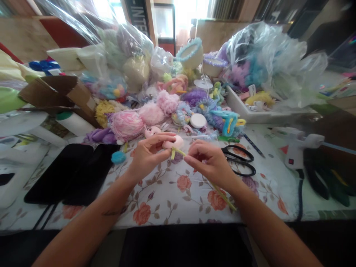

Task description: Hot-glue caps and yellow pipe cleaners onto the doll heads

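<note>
My left hand [148,154] holds a small pale pink piece [175,142] between thumb and fingers, near the middle of the table. A thin yellow-green strip [180,151] runs from that piece to my right hand [210,161], whose fingers are pinched on it. The strip's long tail hangs below the right palm toward the table's front edge. Just behind the left fingers lies a pink doll head [151,131] with a drawn face. Black-handled scissors [240,159] rest on the flowered cloth beside my right hand.
Two black flat devices [59,174] and a blue pompom [118,157] lie at left. Pink yarn balls [128,124] and colourful trims stand behind. At right are a pencil [253,145], a white tray [250,118] and a glue gun [296,146] with its cable.
</note>
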{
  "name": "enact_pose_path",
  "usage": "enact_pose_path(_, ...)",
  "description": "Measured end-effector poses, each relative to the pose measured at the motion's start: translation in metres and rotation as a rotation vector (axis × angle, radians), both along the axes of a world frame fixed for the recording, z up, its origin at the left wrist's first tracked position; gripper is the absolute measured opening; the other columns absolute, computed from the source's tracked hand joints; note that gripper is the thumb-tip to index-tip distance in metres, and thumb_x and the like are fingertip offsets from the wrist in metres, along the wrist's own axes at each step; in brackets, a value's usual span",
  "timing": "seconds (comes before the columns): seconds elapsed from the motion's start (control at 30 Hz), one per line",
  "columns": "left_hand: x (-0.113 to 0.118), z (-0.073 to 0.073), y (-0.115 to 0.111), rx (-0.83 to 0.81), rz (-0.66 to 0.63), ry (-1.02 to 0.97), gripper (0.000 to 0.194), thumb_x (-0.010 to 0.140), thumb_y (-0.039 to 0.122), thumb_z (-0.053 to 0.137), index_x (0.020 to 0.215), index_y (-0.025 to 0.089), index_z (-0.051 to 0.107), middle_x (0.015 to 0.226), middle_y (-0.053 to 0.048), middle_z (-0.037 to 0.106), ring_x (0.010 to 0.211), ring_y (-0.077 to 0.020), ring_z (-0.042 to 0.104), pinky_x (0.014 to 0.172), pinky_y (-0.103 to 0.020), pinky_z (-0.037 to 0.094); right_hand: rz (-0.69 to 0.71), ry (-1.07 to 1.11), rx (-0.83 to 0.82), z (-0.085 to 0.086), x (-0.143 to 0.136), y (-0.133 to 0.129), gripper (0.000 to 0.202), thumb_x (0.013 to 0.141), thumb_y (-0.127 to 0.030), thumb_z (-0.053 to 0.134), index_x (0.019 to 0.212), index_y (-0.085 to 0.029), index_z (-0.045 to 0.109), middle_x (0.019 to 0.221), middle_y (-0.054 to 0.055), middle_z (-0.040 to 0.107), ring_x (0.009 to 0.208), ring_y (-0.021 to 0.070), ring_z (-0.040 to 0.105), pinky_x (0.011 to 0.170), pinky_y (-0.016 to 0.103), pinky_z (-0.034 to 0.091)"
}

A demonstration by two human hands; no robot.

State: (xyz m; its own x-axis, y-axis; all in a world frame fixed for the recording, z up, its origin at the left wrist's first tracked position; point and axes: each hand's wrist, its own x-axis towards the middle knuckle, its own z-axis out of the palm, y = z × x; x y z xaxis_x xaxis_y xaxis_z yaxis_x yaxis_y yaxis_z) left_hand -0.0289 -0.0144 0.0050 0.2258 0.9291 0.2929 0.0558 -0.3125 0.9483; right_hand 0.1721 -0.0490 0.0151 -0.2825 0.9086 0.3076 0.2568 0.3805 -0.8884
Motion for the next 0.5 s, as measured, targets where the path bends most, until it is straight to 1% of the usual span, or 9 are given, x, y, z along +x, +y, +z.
enact_pose_path(0.07,0.001,-0.001,0.0,0.057,0.038,0.039,0.026,0.074,0.014,0.07,0.099,0.019,0.074,0.117,-0.008,0.069,0.114,-0.0232,0.062,0.094,-0.03,0.053,0.026,-0.054,-0.003,-0.002,-0.006,-0.005,0.02,0.087,-0.024,0.063,0.069,-0.017,0.057,0.067,-0.002,0.053,0.058,0.0086,0.046,0.055,0.022,0.039)
enact_pose_path(0.2,0.001,-0.003,0.001,0.115,0.057,0.068,0.026,0.075,0.013,0.068,0.1,0.019,0.074,0.118,-0.008,0.069,0.116,-0.0236,0.06,0.097,-0.032,0.052,0.071,-0.046,-0.119,-0.004,-0.014,-0.012,0.023,0.087,-0.029,0.063,0.069,-0.018,0.054,0.06,-0.005,0.052,0.054,0.008,0.046,0.052,0.02,0.037)
enact_pose_path(0.3,-0.001,-0.003,0.0,0.078,0.02,0.098,0.025,0.074,0.018,0.071,0.099,0.02,0.074,0.118,-0.008,0.069,0.118,-0.0254,0.06,0.096,-0.033,0.053,0.135,-0.029,-0.18,-0.001,-0.006,-0.015,0.02,0.086,-0.031,0.063,0.072,-0.018,0.057,0.061,-0.004,0.055,0.056,0.0092,0.05,0.054,0.02,0.039)
enact_pose_path(0.37,-0.002,-0.002,0.001,0.01,-0.014,0.095,0.025,0.073,0.023,0.075,0.098,0.022,0.074,0.119,-0.007,0.069,0.116,-0.0266,0.061,0.093,-0.032,0.055,0.14,-0.041,-0.209,-0.001,0.009,-0.016,0.02,0.089,-0.034,0.06,0.076,-0.018,0.062,0.066,-0.003,0.059,0.06,0.0107,0.054,0.058,0.021,0.042)
enact_pose_path(0.4,-0.003,-0.002,0.001,-0.03,-0.026,0.083,0.025,0.072,0.025,0.076,0.097,0.023,0.075,0.119,-0.007,0.069,0.114,-0.027,0.062,0.09,-0.031,0.056,0.082,-0.044,-0.212,-0.001,0.02,-0.017,0.022,0.09,-0.036,0.059,0.077,-0.018,0.064,0.067,-0.002,0.061,0.061,0.0116,0.056,0.059,0.022,0.043)
enact_pose_path(0.43,-0.004,-0.002,0.001,-0.062,-0.032,0.066,0.025,0.072,0.027,0.077,0.096,0.024,0.075,0.119,-0.007,0.069,0.112,-0.0271,0.063,0.087,-0.031,0.057,-0.032,-0.038,-0.201,-0.003,0.033,-0.019,0.025,0.09,-0.038,0.057,0.077,-0.018,0.065,0.069,-0.001,0.062,0.062,0.0125,0.057,0.06,0.022,0.044)
enact_pose_path(0.47,-0.004,-0.002,0.002,-0.091,-0.037,0.042,0.024,0.072,0.028,0.077,0.096,0.025,0.075,0.119,-0.006,0.069,0.111,-0.0271,0.064,0.085,-0.03,0.058,-0.201,-0.024,-0.172,-0.007,0.049,-0.022,0.028,0.09,-0.041,0.056,0.077,-0.018,0.066,0.067,0.0,0.063,0.061,0.0134,0.058,0.059,0.023,0.045)
enact_pose_path(0.5,-0.005,-0.003,0.002,-0.116,-0.046,0.017,0.024,0.072,0.029,0.077,0.095,0.026,0.075,0.12,-0.006,0.069,0.111,-0.0276,0.064,0.084,-0.029,0.059,-0.417,-0.018,-0.12,-0.011,0.067,-0.026,0.029,0.089,-0.042,0.055,0.076,-0.017,0.065,0.068,0.001,0.064,0.062,0.0144,0.059,0.06,0.025,0.046)
